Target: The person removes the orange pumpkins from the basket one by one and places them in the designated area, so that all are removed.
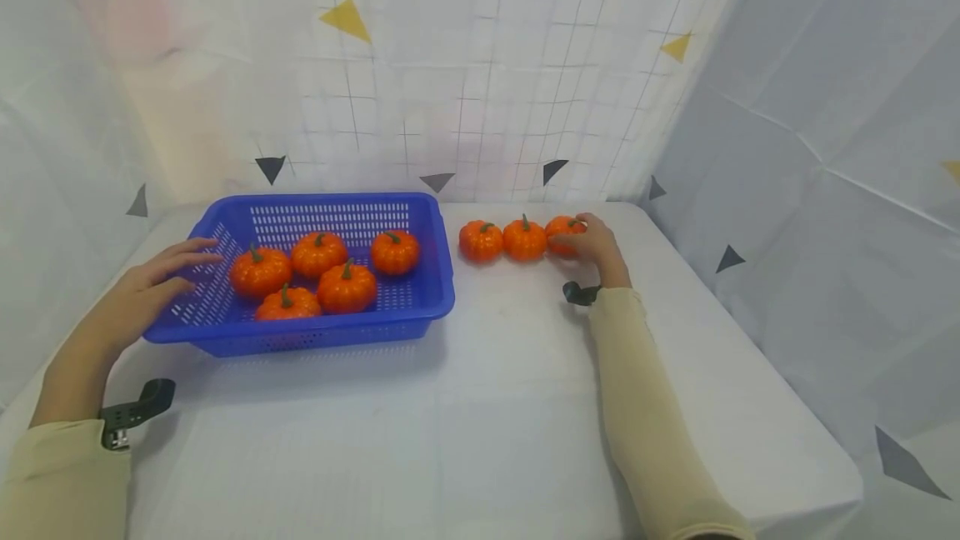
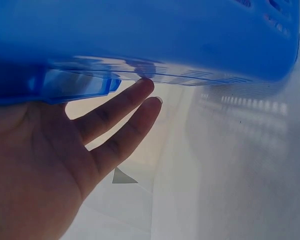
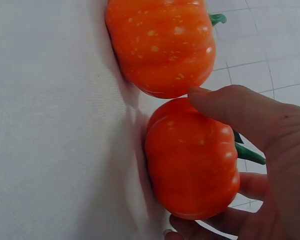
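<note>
My right hand (image 1: 602, 248) is around the rightmost of three small orange pumpkins on the table. In the right wrist view the thumb lies on one side of this pumpkin (image 3: 192, 162) and the fingers curl round the other. It sits on the table, its green stem toward the palm. The middle pumpkin (image 1: 524, 240) and the left pumpkin (image 1: 481, 242) stand beside it in a row. My left hand (image 1: 135, 298) is at the left end of a blue plastic basket (image 1: 390, 325), its fingers extended along the rim and wall. Several orange pumpkins (image 1: 347, 287) lie inside.
The white table (image 1: 510, 432) has its right edge (image 1: 757, 357) beside a grey sheet. A white gridded sheet (image 1: 450, 65) with dark and yellow triangles stands behind the table. Dark wrist mounts (image 1: 581, 294) are on both arms, below the hands.
</note>
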A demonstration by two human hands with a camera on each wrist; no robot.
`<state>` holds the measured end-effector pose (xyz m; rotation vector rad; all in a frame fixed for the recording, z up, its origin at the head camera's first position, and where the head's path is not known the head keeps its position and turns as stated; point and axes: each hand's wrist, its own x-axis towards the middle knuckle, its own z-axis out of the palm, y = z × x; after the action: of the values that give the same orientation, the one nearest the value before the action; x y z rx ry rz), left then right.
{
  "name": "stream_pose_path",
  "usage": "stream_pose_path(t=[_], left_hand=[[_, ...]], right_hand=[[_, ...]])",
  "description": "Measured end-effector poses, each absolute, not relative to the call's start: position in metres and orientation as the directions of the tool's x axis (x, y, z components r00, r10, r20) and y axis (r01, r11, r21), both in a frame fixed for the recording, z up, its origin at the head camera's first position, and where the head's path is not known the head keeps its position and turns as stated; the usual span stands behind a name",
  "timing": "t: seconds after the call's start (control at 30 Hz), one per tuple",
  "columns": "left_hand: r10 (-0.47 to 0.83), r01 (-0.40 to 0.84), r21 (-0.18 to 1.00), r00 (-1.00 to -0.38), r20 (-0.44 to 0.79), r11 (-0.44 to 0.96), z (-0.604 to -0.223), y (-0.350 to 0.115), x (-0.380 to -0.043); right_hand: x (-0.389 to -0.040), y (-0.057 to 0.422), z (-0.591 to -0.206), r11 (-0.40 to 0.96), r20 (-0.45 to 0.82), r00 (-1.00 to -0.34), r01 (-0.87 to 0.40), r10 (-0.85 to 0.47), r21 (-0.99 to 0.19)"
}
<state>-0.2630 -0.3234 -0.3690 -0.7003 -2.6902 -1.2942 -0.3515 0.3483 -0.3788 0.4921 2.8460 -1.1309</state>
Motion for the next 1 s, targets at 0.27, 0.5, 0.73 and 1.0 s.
stream_pose_path(t=[0.27, 0.5, 0.73, 1.0], left_hand=[[0.357, 0.401, 0.734, -0.906, 0.229, 0.548, -0.367, -0.322, -0.263], [0.366, 0.432, 0.704, -0.895, 0.256, 0.564, -0.367, -0.325, -0.262], [0.361, 0.436, 0.713, -0.893, 0.269, 0.548, -0.369, -0.325, -0.262], [0.352, 0.403, 0.726, -0.906, 0.234, 0.557, -0.368, -0.322, -0.265]], right_hand=[[-0.345, 0.356, -0.362, 0.713, -0.144, -0.961, 0.272, 0.236, -0.646], [-0.332, 0.337, -0.329, 0.697, 0.007, -0.960, 0.199, 0.281, -0.689], [-0.318, 0.319, -0.295, 0.712, 0.142, -0.945, 0.119, 0.296, -0.692], [-0.292, 0.290, -0.258, 0.719, 0.219, -0.937, 0.045, 0.270, -0.694]])
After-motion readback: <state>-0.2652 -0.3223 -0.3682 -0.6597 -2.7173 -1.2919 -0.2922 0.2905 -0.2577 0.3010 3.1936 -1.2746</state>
